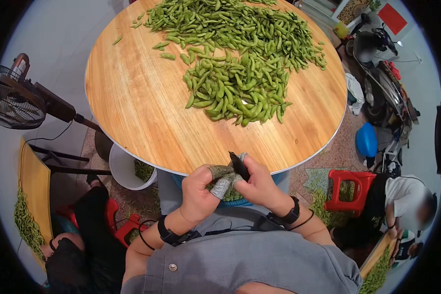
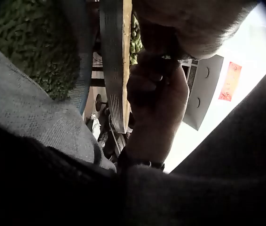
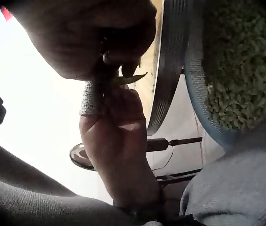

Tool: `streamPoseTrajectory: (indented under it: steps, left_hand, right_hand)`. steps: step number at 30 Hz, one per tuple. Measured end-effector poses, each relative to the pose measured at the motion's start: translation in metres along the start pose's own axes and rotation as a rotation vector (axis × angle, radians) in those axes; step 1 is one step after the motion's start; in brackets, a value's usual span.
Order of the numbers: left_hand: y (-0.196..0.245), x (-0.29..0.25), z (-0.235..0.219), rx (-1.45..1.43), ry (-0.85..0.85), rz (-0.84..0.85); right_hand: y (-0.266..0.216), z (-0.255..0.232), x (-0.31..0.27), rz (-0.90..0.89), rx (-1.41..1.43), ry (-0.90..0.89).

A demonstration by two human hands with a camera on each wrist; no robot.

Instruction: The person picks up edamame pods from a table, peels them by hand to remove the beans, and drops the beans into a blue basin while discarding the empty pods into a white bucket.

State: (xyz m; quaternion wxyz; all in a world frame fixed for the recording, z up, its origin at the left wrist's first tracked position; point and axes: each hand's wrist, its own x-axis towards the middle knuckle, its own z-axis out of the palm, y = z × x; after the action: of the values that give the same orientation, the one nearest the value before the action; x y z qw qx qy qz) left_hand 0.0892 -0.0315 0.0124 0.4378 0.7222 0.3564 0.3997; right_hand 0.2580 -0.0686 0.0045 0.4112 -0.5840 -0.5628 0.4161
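Note:
Both hands meet just off the near edge of the round wooden table (image 1: 132, 108), over a blue basket (image 3: 196, 89) of shelled green beans (image 3: 241, 70). The left hand (image 1: 198, 188) has its thumb and finger wrapped in grey and greenish cloth covers (image 1: 222, 186), and pinches a green bean pod (image 3: 132, 78). Curled fingers of the right hand (image 1: 259, 183) grip the same pod from the other side. A black pointed thing (image 1: 238, 165) sticks up between the hands; I cannot tell what it is. The fingers hide much of the pod.
A large heap of edamame pods (image 1: 245, 83) covers the table's far side. At left stand a fan (image 1: 19, 100) and a white bucket (image 1: 127, 166). People sit on both sides; a red stool (image 1: 350, 191) and a blue basin (image 1: 366, 139) are at right.

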Motion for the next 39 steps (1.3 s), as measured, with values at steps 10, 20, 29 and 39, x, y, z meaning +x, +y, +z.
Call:
streamPoseTrajectory:
  steps: [10, 20, 29, 39]
  left_hand:
    - [-0.019, -0.008, -0.003, -0.740, 0.000, -0.410]
    - [-0.075, -0.036, -0.126, -0.228, 0.710, -0.296]
    - [-0.103, -0.049, -0.169, 1.046, 0.523, -0.254]
    - [-0.133, -0.040, -0.187, 0.923, 0.337, -0.652]
  right_hand:
    - [-0.006, 0.001, -0.003, -0.017, -0.064, 0.001]
    - [-0.020, -0.027, -0.001, -0.261, -0.149, -0.223]
    - [0.010, -0.053, 0.097, -0.297, -0.769, 0.367]
    - [-0.003, -0.053, 0.054, -0.057, -0.131, 0.280]
